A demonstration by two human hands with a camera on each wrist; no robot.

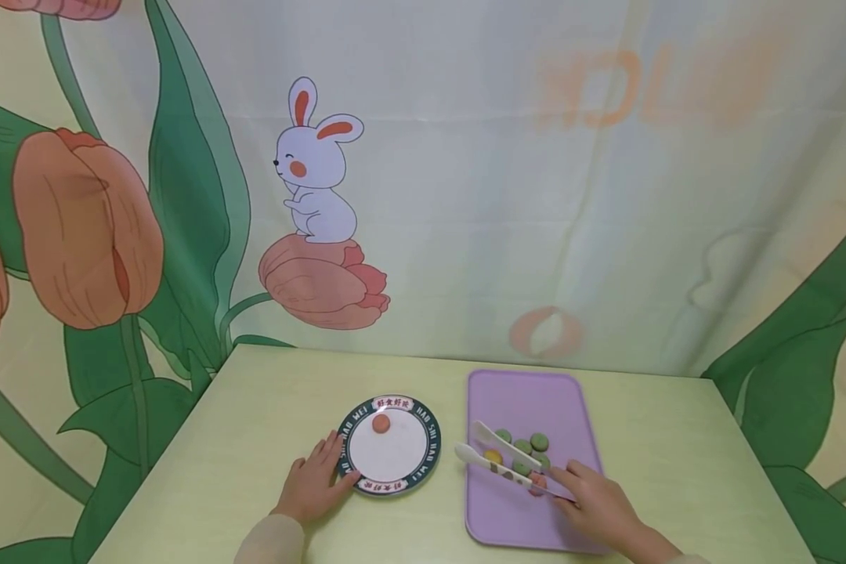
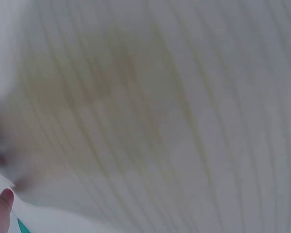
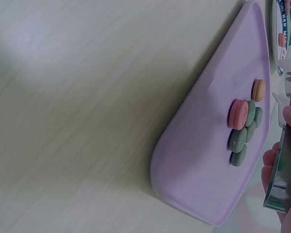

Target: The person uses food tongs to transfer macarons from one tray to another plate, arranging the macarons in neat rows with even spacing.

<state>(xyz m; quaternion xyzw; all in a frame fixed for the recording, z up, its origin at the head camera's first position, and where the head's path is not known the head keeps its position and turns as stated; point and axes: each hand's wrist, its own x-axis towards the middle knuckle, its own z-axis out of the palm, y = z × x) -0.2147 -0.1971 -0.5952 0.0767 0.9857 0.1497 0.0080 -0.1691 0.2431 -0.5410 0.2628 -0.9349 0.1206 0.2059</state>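
My left hand [image 1: 316,482] rests at the left rim of a round plate [image 1: 388,450] with a dark green lettered border, its fingers fairly straight and the thumb on the rim. An orange-pink macaron [image 1: 381,423] sits on the plate. My right hand [image 1: 595,505] grips white-tipped tongs [image 1: 500,468] by their rear end, the arms spread with nothing between the tips. They reach over a purple tray [image 1: 479,517] towards its left edge. Beneath them lie several green macarons [image 1: 539,442], a yellow macaron [image 1: 493,455] and a pink macaron [image 3: 238,114].
Both plate and tray stand on a pale wood-grain table [image 1: 275,392], the plate left of the tray with a gap between. Behind the table hangs a curtain [image 1: 451,196] printed with tulips and a rabbit. The left wrist view is mostly blurred tabletop.
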